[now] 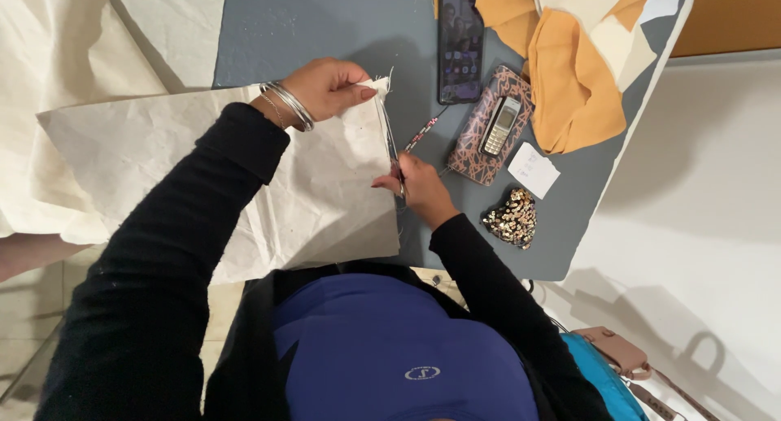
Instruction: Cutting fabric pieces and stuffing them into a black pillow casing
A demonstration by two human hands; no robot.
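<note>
A cream cloth (pixel 244 169) lies spread over the grey table (pixel 325 30). My left hand (pixel 329 87), with silver bangles at the wrist, pinches the cloth's far right corner and lifts it. My right hand (pixel 419 185) holds a pair of scissors (pixel 395 157) at the cloth's right edge, the blades lying along that edge. A thin frayed strip hangs between the two hands.
A smartphone (pixel 460 45), a patterned pouch (pixel 488 136) with a small keypad phone (pixel 500 126) on it, a pen (pixel 423 132), a white slip (pixel 533 169) and a sequined piece (pixel 512 218) lie to the right. Mustard cloth (pixel 569 79) fills the far right. A bag (pixel 618 356) sits below.
</note>
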